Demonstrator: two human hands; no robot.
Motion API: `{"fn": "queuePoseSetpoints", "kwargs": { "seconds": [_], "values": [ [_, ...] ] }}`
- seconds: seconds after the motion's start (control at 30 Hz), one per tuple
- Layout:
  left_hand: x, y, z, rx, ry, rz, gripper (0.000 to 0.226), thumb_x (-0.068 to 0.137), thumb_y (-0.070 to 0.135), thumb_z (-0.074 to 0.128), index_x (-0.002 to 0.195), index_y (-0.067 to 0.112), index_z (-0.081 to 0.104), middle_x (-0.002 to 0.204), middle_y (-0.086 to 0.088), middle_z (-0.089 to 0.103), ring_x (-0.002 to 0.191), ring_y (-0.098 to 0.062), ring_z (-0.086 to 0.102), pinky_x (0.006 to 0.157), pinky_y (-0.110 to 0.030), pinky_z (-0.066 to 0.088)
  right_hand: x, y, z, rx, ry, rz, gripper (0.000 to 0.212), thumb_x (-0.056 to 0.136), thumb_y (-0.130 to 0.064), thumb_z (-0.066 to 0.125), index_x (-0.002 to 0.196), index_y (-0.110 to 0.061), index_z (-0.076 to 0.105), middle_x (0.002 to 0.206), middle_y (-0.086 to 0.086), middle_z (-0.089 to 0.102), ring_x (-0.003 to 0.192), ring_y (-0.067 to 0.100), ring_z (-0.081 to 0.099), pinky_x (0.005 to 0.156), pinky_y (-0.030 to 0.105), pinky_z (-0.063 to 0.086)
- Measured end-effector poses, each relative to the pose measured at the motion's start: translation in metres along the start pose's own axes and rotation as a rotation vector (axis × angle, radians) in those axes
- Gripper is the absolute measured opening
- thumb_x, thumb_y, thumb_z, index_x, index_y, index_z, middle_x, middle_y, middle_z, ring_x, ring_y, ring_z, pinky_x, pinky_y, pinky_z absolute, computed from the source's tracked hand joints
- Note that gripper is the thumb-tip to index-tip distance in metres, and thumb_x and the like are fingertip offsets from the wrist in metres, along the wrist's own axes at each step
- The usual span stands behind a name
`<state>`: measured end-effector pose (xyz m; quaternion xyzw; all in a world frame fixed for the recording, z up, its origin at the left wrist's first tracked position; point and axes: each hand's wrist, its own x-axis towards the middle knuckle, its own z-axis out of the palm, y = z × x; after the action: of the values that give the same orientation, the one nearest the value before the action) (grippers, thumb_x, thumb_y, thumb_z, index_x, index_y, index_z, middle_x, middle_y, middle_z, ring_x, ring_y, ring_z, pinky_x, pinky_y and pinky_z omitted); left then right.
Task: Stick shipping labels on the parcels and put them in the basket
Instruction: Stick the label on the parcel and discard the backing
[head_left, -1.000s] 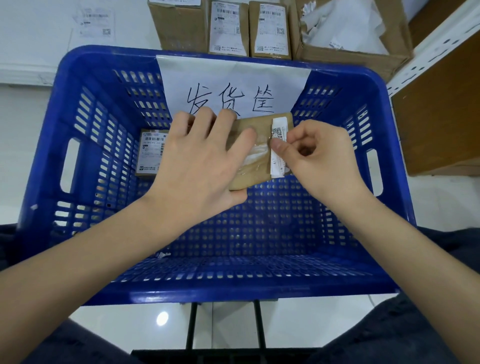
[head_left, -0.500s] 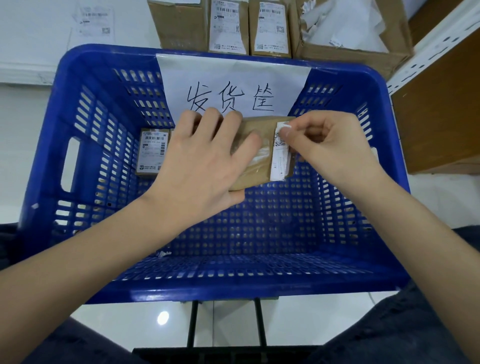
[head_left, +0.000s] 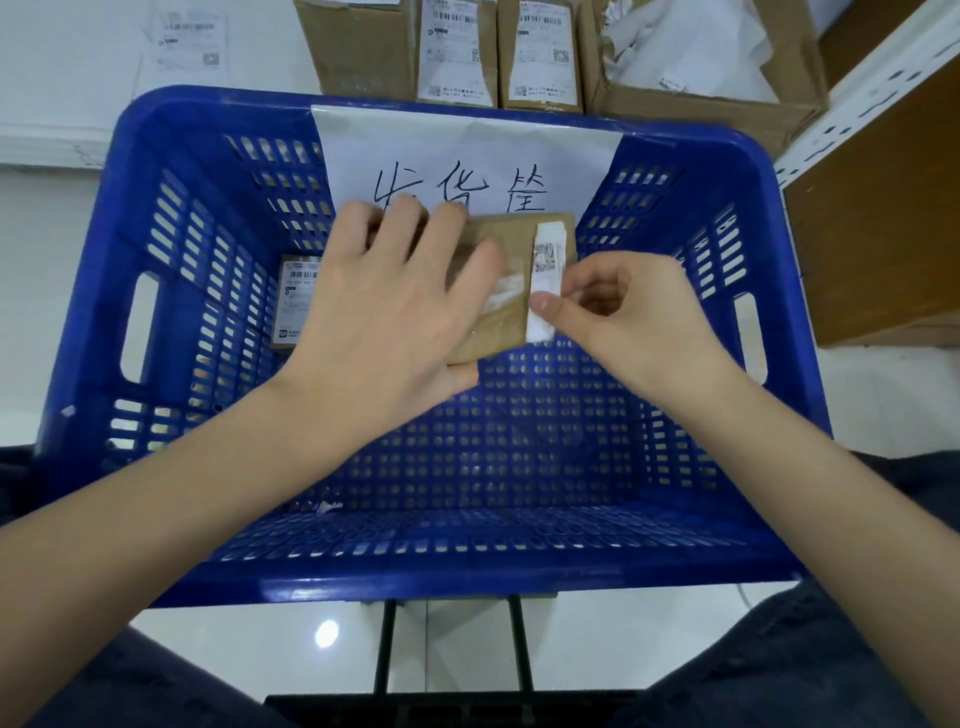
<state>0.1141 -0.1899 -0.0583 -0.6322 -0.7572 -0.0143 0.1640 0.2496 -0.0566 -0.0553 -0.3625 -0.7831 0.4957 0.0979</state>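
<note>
Bright, even overhead light; floor (head_left: 326, 633) glare spot; wide-angle bending at edges.

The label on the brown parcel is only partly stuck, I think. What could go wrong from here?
1. The right hand presses only the lower edge of the label, which wraps the parcel edge; it may crease across the printed code.
2. The left hand holds the parcel in the air above the basket, so pressing may tilt it or make it slip.
3. The glossy tape beside the label may not hold it well.
</note>
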Motion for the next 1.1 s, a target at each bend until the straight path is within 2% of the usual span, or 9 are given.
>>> {"fn": "queuePoseSetpoints", "kwargs": {
  "seconds": [0.1, 0.37, 0.5, 0.57, 0.67, 0.77, 0.87, 0.93, 1.1],
  "values": [
    [0.002, -0.002, -0.001, 0.017, 0.029, -0.004, 0.061, 0.063, 0.039, 0.071, 0.108, 0.005, 0.05, 0.108, -0.02, 0.058, 0.086, -0.035, 0.055, 0.072, -0.045, 0.028, -0.002, 0.002, 0.005, -0.057, 0.029, -0.02, 0.026, 0.086, -0.02, 0.07, 0.064, -0.02, 0.056, 0.062, -0.004, 0.059, 0.057, 0.004, 0.051, 0.057, 0.01, 0.04],
    [0.003, -0.003, 0.0, 0.001, 0.022, -0.023, 0.059, 0.063, 0.04, 0.072, 0.107, 0.006, 0.051, 0.107, -0.019, 0.059, 0.085, -0.035, 0.055, 0.072, -0.044, 0.028, -0.006, 0.005, 0.014, -0.058, 0.052, -0.037, 0.027, 0.084, -0.011, 0.069, 0.065, -0.025, 0.054, 0.061, -0.013, 0.051, 0.055, 0.0, 0.048, 0.057, 0.011, 0.04],
    [0.002, -0.003, 0.001, 0.002, 0.016, -0.022, 0.061, 0.062, 0.041, 0.072, 0.108, 0.006, 0.051, 0.107, -0.019, 0.058, 0.085, -0.035, 0.055, 0.072, -0.045, 0.029, -0.003, 0.005, 0.009, -0.099, 0.015, -0.035, 0.017, 0.086, -0.012, 0.067, 0.074, -0.015, 0.056, 0.065, -0.007, 0.053, 0.054, 0.001, 0.047, 0.057, 0.012, 0.04],
    [0.002, -0.002, 0.002, 0.001, 0.008, -0.019, 0.061, 0.062, 0.04, 0.071, 0.107, 0.005, 0.05, 0.106, -0.019, 0.058, 0.084, -0.035, 0.054, 0.071, -0.044, 0.029, -0.004, 0.006, 0.011, -0.139, -0.008, -0.045, 0.008, 0.089, -0.011, 0.063, 0.086, -0.005, 0.059, 0.071, 0.002, 0.059, 0.058, 0.008, 0.049, 0.059, 0.021, 0.043],
    [0.002, -0.001, 0.001, 0.002, -0.002, -0.035, 0.061, 0.062, 0.039, 0.068, 0.107, 0.004, 0.047, 0.104, -0.018, 0.058, 0.083, -0.034, 0.053, 0.071, -0.044, 0.03, -0.005, 0.006, 0.012, -0.184, -0.025, -0.069, 0.005, 0.091, -0.008, 0.058, 0.093, -0.004, 0.057, 0.079, 0.008, 0.065, 0.065, 0.016, 0.056, 0.065, 0.03, 0.046],
    [0.002, -0.002, 0.001, 0.028, -0.03, -0.075, 0.075, 0.064, 0.044, 0.066, 0.121, 0.001, 0.044, 0.108, -0.018, 0.057, 0.086, -0.035, 0.053, 0.077, -0.046, 0.034, -0.005, 0.004, 0.009, -0.166, -0.022, -0.117, 0.004, 0.091, -0.007, 0.059, 0.091, -0.004, 0.056, 0.075, 0.005, 0.063, 0.06, 0.012, 0.053, 0.063, 0.029, 0.044],
    [0.001, 0.001, 0.004, 0.072, -0.11, -0.092, 0.095, 0.063, 0.051, 0.064, 0.136, -0.003, 0.036, 0.109, -0.019, 0.054, 0.091, -0.035, 0.052, 0.084, -0.047, 0.032, -0.011, 0.001, 0.014, -0.13, -0.055, -0.185, 0.009, 0.089, -0.006, 0.06, 0.083, -0.003, 0.053, 0.063, -0.004, 0.053, 0.052, 0.011, 0.046, 0.053, 0.022, 0.037],
    [0.0, 0.003, 0.006, 0.079, -0.148, -0.09, 0.101, 0.061, 0.054, 0.067, 0.136, -0.005, 0.037, 0.106, -0.019, 0.056, 0.09, -0.034, 0.053, 0.081, -0.045, 0.033, -0.017, 0.0, 0.02, -0.109, -0.102, -0.203, 0.016, 0.089, -0.006, 0.06, 0.078, -0.01, 0.05, 0.058, -0.011, 0.047, 0.049, 0.008, 0.042, 0.051, 0.017, 0.033],
    [0.001, 0.006, 0.005, 0.06, -0.183, -0.069, 0.103, 0.056, 0.057, 0.07, 0.133, -0.006, 0.042, 0.101, -0.018, 0.058, 0.085, -0.032, 0.054, 0.073, -0.042, 0.036, -0.016, -0.002, 0.019, -0.055, -0.04, -0.131, 0.019, 0.088, -0.024, 0.064, 0.071, -0.02, 0.054, 0.054, -0.017, 0.053, 0.053, 0.005, 0.048, 0.058, 0.026, 0.039]
  ]
}}
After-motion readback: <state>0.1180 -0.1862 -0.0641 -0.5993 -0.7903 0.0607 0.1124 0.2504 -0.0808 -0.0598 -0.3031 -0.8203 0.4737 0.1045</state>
